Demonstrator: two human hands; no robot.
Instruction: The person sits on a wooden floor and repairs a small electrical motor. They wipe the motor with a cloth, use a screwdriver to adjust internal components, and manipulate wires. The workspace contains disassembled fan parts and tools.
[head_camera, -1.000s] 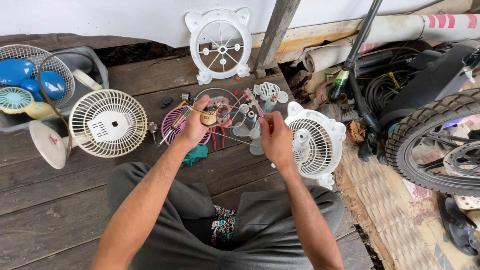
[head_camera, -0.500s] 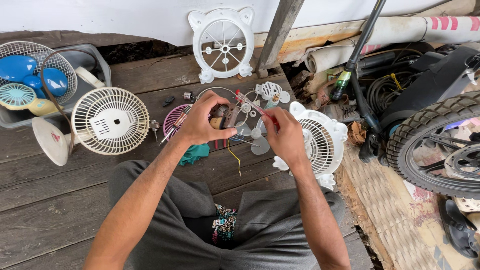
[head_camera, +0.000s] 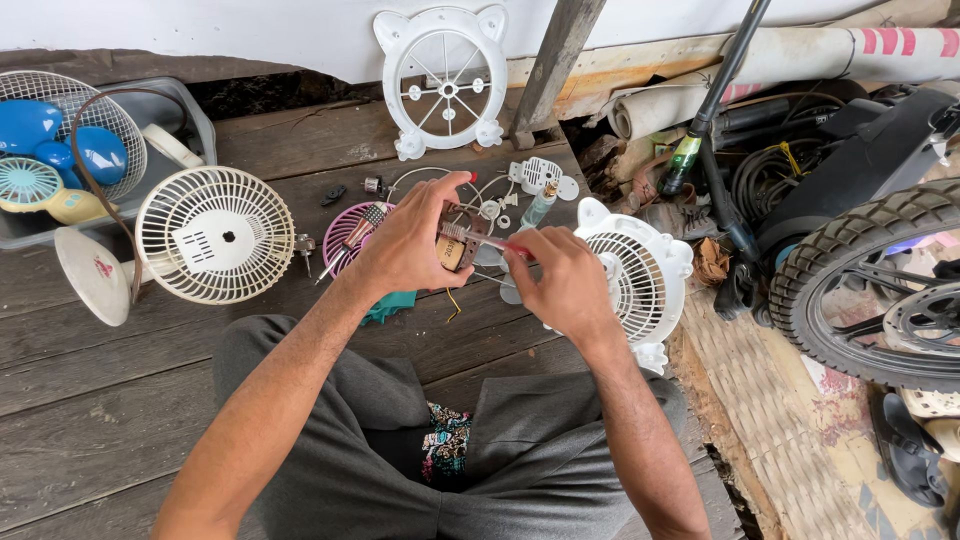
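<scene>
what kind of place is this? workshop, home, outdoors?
Probably an informal repair spot on a worn plank floor, perhaps a porch or shed. Small fans lie in pieces: a white fan on its stand, a loose white fan grille against the wall, and a motorbike wheel parked alongside.

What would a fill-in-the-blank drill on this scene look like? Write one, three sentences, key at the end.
1. The left hand grips a small brown ____, lifted above the floorboards.
2. The right hand holds a ____ with a red handle against it.
3. The white fan guard with ears leans upright against the ____ at the back.

Missing words: motor; screwdriver; wall
</scene>
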